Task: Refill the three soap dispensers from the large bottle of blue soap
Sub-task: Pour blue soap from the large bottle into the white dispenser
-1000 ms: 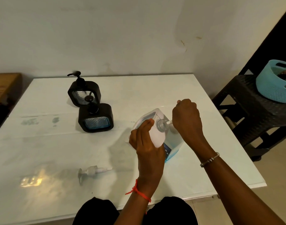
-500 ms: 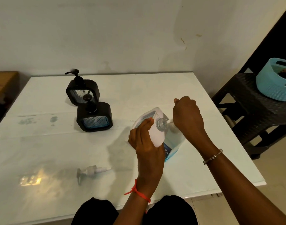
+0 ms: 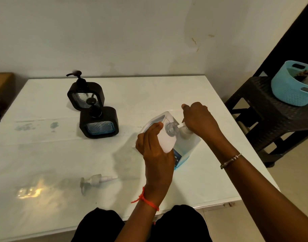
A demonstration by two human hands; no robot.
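Head view half-hides the whitish piece [image 3: 184, 133] the right hand [image 3: 198, 119] clenches beside the large bottle [image 3: 165, 139], pale above, blue below, which the left hand [image 3: 155, 154] grips at four o'clock from two black dispensers [image 3: 99, 122].

Table's left open — dispensers [image 3: 97, 114] behind.

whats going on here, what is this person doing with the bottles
A person is working on a soap refill at a white table. The left hand grips the large bottle, tilted, its open mouth beside a clear dispenser of blue soap that the right hand holds near its top. A loose pump lies nearer the person. Two black dispensers stand farther back, pumps on. Whether soap is flowing cannot be told.
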